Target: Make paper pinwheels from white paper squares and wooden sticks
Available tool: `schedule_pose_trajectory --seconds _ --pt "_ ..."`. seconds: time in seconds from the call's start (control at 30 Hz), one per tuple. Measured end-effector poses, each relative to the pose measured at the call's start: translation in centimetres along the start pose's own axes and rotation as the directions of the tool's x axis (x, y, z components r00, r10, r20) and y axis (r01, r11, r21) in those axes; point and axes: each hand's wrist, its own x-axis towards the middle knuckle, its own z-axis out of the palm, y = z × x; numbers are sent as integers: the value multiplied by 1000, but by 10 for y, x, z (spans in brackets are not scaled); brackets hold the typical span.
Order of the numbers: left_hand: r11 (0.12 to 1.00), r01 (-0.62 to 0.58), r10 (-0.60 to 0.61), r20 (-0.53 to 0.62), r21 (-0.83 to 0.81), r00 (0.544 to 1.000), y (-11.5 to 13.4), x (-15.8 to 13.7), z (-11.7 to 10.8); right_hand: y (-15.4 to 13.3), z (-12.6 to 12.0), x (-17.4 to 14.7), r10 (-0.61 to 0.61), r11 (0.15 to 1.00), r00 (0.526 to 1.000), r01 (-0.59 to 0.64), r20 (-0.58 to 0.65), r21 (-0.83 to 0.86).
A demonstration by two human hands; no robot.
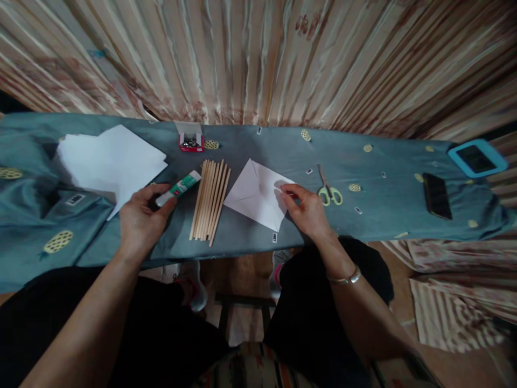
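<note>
Pleated curtain (242,59) hangs behind a table with a patterned blue-green cloth (383,210), beyond both hands. Left hand (143,213): closed on a green-and-white glue stick (181,187), held aslant above the cloth; whether its cap is on cannot be told. Right hand (309,210): thumb and fingers drawn narrow at the right edge of the folded white paper (258,199); whether they pinch it or only hover cannot be determined. That paper lies between the hands, nearer the right, creases showing on its left part. Recommended practice, in this inspector's judgement: hold the sheet flat with the right fingertips, apply glue thinly along the flap edges, and press each fold from the crease outward to avoid wrinkling. Obstruction noted: a row of wooden sticks (209,202) lies between the glue stick and the paper; the left hand should pass above it, since a low path could scatter the sticks. Other items: white sheets (113,161) beyond and left of the left hand; an open red box (191,144) of small shiny pieces beyond the sticks; green-handled scissors (326,186) just right of the right hand; farther right, a phone (437,196) and a blue-framed device (477,158).
</note>
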Motion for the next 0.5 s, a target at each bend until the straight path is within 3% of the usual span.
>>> schedule_pose_trajectory --seconds 0.1,0.17,0.23,0.33,0.4,0.5 --pt "988 13 6 -124 154 992 12 1 -4 0 -2 -3 -67 997 998 67 17 -33" --pt "970 -112 138 -109 215 984 29 2 -3 1 -2 -4 -88 995 996 89 22 -48" --pt "924 -292 314 -54 247 948 50 1 5 2 -2 -5 -103 992 994 105 27 -65" --pt "818 -555 546 98 153 832 80 -5 31 2 -2 -7 -128 988 991 130 37 -87" --pt "770 -631 604 216 90 768 96 -9 52 2 -3 -9 -142 984 988 147 61 -96" --pt "762 -645 595 324 63 735 111 -12 75 3 -3 -12 -151 981 982 163 116 -102"
